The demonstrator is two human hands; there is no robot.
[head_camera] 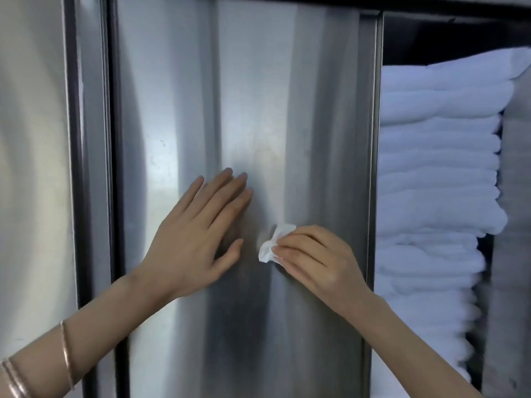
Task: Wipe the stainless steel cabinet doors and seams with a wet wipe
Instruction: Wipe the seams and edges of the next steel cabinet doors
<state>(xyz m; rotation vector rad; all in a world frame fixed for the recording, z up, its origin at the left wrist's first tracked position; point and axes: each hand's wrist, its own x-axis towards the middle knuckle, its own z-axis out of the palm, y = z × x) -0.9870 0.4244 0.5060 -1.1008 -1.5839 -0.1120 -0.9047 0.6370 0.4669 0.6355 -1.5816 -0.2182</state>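
Stainless steel cabinet door (301,96) fills my view; my left hand (198,234) lies flat on it, fingers straight. My right hand (313,262) pinches the crumpled wet wipe (273,242) against the door, just beside the left.

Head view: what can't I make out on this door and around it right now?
Wet wipe: head view, mostly hidden under the right hand's curled fingers.
Cabinet door: top and bottom cut off by the frame edges; the patch under the flat left hand is covered.
Dark seam left of the door: too shadowed to judge grime.
Folded white towels: blurred, count unclear.
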